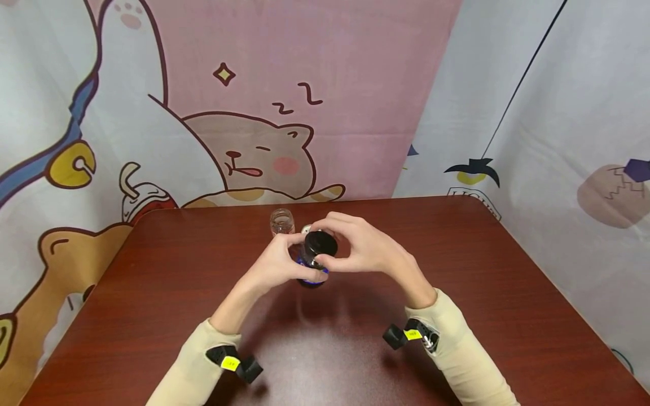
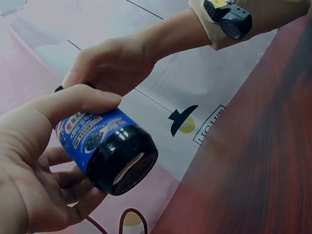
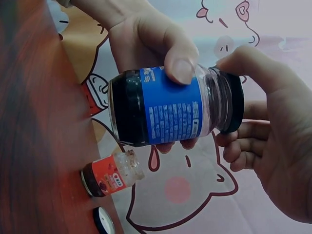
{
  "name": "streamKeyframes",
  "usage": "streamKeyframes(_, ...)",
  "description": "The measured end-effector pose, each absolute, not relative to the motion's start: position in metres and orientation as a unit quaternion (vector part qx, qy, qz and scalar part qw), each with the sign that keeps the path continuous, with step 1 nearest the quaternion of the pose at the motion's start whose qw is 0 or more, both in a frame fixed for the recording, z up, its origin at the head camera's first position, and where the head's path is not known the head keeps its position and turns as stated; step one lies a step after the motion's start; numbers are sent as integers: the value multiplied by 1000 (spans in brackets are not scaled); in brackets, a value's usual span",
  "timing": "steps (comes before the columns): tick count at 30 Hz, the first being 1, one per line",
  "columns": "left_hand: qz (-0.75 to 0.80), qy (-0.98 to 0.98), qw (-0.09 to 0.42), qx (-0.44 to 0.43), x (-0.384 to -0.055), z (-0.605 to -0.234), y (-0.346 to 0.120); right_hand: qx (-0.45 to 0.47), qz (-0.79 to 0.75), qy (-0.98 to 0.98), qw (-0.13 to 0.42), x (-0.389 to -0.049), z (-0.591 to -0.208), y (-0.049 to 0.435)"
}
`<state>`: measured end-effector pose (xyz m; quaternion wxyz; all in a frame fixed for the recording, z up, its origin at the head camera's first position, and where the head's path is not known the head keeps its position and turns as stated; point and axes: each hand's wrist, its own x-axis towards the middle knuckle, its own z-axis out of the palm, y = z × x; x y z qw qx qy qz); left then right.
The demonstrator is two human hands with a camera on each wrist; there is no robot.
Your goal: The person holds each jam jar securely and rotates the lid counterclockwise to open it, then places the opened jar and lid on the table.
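A glass jar [image 3: 173,107] with a blue label and dark contents is held up above the table, tilted. Around its labelled body, my left hand [image 1: 274,265] grips with the thumb on one side and fingers on the other. My right hand [image 1: 368,245] pinches the black lid [image 3: 237,102] at the jar's mouth between thumb and fingers. The lid sits over the neck; whether it is screwed tight cannot be told. In the left wrist view, the jar's dark base [image 2: 124,161] faces the camera, and the left palm [image 2: 29,161] lies beside it.
Behind the hands, a smaller open glass jar [image 3: 109,173] with a red label and dark contents stands on the brown table [image 1: 457,282]. A loose lid [image 3: 103,222], pale inside, lies beside it. A printed cartoon cloth [image 1: 355,84] hangs behind the table.
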<state>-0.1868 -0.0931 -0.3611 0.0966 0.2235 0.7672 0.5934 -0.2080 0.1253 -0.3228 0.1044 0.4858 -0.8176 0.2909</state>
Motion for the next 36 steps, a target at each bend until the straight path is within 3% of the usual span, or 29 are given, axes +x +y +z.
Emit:
streamKeyframes(11, 618, 747, 119, 214, -190, -361, -98, 482, 329, -805, 103, -209, -324, 128)
streamKeyframes(26, 600, 783, 34, 163, -191, -361, -104, 449, 372, -807, 98, -215, -331, 131)
streamKeyframes(36, 588, 800, 10, 119, -191, -363, -109, 424, 391, -812, 90, -222, -340, 135)
